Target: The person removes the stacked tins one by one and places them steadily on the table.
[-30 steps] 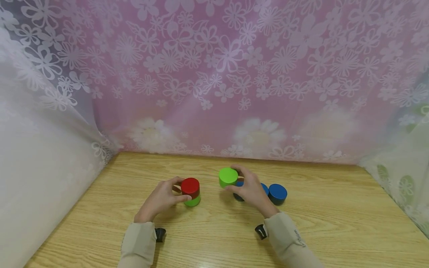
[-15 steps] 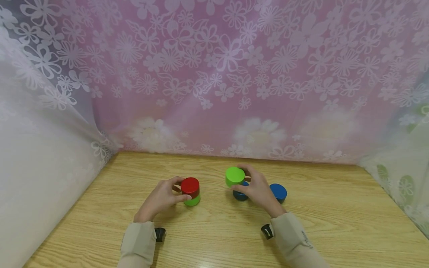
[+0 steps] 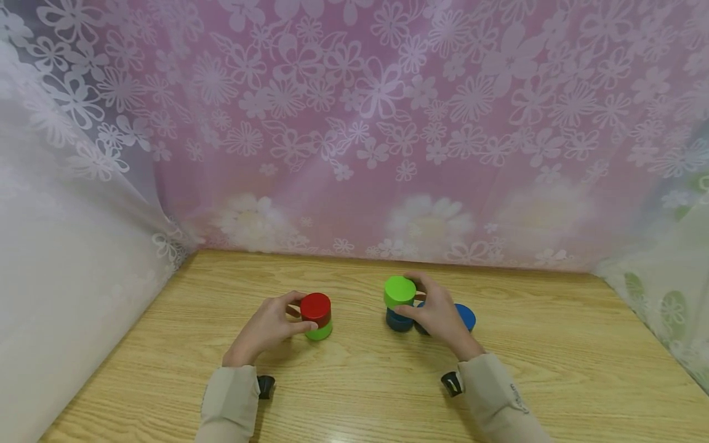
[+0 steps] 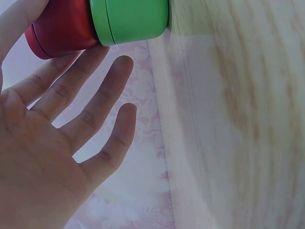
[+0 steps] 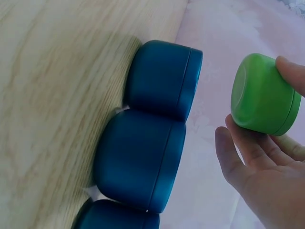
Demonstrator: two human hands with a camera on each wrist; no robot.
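Green jar (image 3: 399, 291) pinched in right grip (image 3: 437, 317) above blue jars (image 3: 400, 320); left grip (image 3: 266, 326) seemingly holds red jar (image 3: 316, 307).

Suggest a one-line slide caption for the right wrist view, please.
Right hand holds a green round plastic jar above three dark blue round jars on a wooden table.

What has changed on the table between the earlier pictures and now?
The right hand, gripping the green jar, carried it to the right, from beside the blue jars to above the leftmost one; it hangs there without touching. The left hand kept its hold on the red jar, stacked on another green jar. The blue jars stayed in place on the table.
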